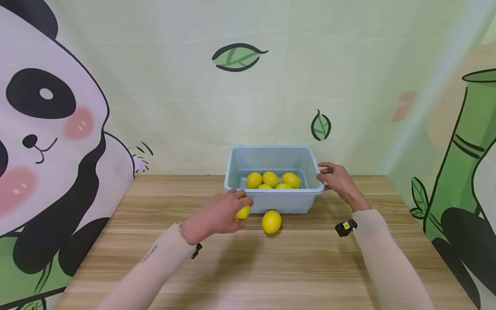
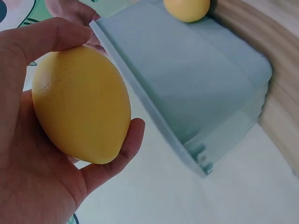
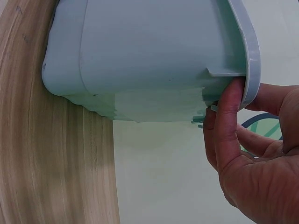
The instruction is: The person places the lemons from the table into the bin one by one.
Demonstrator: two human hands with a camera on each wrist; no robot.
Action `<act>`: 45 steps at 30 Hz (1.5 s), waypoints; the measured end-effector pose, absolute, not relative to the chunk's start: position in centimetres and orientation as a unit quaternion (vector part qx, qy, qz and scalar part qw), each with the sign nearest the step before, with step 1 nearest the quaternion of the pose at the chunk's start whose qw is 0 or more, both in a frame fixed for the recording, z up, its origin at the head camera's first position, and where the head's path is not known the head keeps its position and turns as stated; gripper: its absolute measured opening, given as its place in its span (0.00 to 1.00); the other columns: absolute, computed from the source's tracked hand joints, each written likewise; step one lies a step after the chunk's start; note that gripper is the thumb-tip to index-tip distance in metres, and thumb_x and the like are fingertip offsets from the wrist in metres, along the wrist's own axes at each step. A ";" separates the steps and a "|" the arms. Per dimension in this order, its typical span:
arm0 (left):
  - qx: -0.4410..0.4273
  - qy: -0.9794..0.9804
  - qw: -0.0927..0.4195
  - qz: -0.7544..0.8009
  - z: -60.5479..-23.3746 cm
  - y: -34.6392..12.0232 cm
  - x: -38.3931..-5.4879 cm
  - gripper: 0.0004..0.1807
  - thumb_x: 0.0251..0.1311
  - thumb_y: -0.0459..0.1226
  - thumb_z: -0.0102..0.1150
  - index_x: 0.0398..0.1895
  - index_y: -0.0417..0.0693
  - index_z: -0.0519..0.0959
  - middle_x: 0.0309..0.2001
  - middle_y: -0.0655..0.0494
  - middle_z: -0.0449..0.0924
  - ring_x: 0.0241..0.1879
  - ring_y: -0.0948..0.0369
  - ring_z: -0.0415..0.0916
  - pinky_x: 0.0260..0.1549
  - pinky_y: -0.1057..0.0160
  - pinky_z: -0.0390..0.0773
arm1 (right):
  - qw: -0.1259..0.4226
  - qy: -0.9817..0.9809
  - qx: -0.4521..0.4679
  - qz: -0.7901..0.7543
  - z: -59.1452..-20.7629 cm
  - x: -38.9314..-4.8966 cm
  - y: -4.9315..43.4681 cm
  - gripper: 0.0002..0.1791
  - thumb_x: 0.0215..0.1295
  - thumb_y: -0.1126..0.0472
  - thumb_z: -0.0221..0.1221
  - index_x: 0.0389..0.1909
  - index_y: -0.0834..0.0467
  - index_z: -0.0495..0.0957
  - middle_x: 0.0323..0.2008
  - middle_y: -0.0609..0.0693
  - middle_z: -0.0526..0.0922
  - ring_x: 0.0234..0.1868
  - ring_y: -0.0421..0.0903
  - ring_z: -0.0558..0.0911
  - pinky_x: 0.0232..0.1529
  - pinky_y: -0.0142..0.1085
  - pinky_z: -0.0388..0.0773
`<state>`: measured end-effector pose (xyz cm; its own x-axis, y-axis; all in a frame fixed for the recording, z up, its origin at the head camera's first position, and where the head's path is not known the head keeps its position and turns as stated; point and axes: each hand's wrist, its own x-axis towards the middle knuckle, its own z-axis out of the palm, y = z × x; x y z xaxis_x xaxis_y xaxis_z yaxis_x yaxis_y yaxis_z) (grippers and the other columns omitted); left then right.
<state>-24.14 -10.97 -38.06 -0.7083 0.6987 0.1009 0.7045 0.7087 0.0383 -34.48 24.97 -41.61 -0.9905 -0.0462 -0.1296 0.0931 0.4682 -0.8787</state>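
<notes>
A yellow lemon (image 2: pixel 81 105) is gripped between the thumb and fingers of my left hand (image 1: pixel 218 215), in front of the near left corner of a light blue plastic bin (image 1: pixel 279 200). My right hand (image 1: pixel 337 181) pinches the bin's right rim; in the right wrist view the fingers (image 3: pixel 229 121) curl under the rim's edge. Several lemons (image 1: pixel 291 180) lie on the bin's floor, some partly hidden by its front wall. Another lemon (image 1: pixel 271 222) rests on the table just before the bin.
The wood-grain table (image 1: pixel 294 267) meets a pale green backdrop (image 1: pixel 174 107) right behind the bin. A printed panda (image 1: pixel 50 129) covers the left side, and printed bamboo (image 1: pixel 461 163) the right. Small black cameras (image 1: pixel 346 227) are strapped at the wrists.
</notes>
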 end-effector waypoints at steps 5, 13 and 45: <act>-0.387 -0.919 0.070 -0.030 -37.3 -11.0 -24.5 0.19 0.55 0.43 0.65 0.51 0.53 0.79 0.46 0.55 0.78 0.41 0.56 0.75 0.31 0.60 0.78 | 0.067 0.854 0.014 -0.516 -41.5 -34.4 25.1 0.31 0.70 0.62 0.54 0.72 0.61 0.60 0.63 0.66 0.69 0.54 0.59 0.78 0.40 0.34 0.85; -0.382 -0.920 0.081 -0.037 -35.8 -11.0 -25.7 0.20 0.55 0.43 0.66 0.52 0.51 0.79 0.46 0.55 0.78 0.40 0.56 0.75 0.35 0.59 0.80 | 0.067 0.852 0.015 -0.519 -41.4 -34.4 25.0 0.30 0.70 0.62 0.54 0.72 0.61 0.61 0.63 0.66 0.69 0.53 0.59 0.78 0.40 0.34 0.85; -0.320 -0.944 0.060 -0.052 -31.1 -8.7 -30.6 0.21 0.59 0.44 0.60 0.56 0.53 0.76 0.48 0.54 0.77 0.40 0.56 0.73 0.27 0.62 0.75 | 0.063 0.848 0.016 -0.526 -41.6 -34.4 25.0 0.30 0.69 0.63 0.53 0.71 0.62 0.61 0.63 0.66 0.69 0.56 0.63 0.76 0.38 0.34 0.85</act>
